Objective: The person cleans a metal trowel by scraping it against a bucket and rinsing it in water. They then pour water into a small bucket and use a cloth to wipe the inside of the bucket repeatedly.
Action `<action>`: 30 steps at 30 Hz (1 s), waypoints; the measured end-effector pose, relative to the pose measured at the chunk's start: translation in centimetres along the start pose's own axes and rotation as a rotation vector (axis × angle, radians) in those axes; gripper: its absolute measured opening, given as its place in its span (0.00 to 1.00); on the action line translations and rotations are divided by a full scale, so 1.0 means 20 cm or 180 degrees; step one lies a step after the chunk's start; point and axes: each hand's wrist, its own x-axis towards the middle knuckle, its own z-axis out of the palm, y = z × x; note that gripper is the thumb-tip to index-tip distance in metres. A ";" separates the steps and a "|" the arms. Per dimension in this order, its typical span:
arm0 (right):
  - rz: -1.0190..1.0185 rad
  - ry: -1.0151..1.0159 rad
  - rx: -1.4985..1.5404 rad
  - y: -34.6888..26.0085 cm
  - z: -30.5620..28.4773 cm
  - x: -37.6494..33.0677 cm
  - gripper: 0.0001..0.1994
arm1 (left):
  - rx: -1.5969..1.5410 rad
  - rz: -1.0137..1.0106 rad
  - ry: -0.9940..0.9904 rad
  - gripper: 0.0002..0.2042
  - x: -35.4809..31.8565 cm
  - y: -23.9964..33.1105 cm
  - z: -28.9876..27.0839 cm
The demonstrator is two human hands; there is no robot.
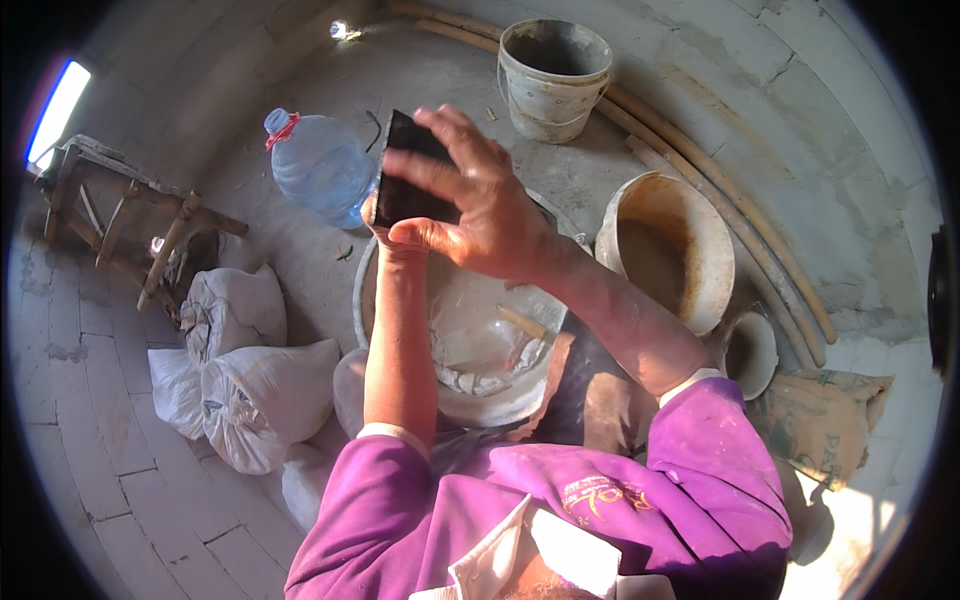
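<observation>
My left hand (pixel 377 228) is raised at the middle of the view and holds up a dark, straight-edged rectangular thing (pixel 412 205). Most of that hand's fingers are hidden behind it, and I cannot make out its exact kind. In front of the dark thing is my right hand (pixel 480 205), fingers spread and slightly blurred; whether it touches the surface I cannot tell. Below both hands stands a round, pale basin (pixel 366 300) with whitish wet material inside. A tool with a wooden handle (pixel 522 322) lies in the basin.
A big blue water bottle (pixel 318 170) lies beyond the basin. White sacks (pixel 262 400) and a wooden stand (pixel 150 215) are left. Farther right are a bucket (pixel 555 115), a stained tub (pixel 712 245), a smaller container (pixel 750 352), long poles (pixel 740 215) and a brown sack (pixel 825 420).
</observation>
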 end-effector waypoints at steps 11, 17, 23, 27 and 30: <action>0.1562 0.0156 0.2033 0.03 0.04 0.08 0.50 | 0.1820 0.0304 -0.0857 0.13 -0.04 0.19 0.10; 0.2158 0.0791 0.2899 0.13 0.08 0.12 0.25 | 0.3940 0.0065 -0.0320 0.11 -0.04 0.17 0.16; 0.1487 -0.0448 0.3145 0.15 0.01 -0.06 0.47 | 0.3763 0.0158 -0.0014 0.14 -0.09 0.18 0.14; 0.1805 -0.0397 0.3313 0.13 -0.01 -0.09 0.45 | 0.3759 0.0062 -0.0080 0.14 -0.11 0.16 0.10; 0.1990 -0.0480 0.3259 0.14 -0.03 -0.08 0.40 | 0.4025 0.0110 -0.0131 0.13 -0.11 0.14 0.07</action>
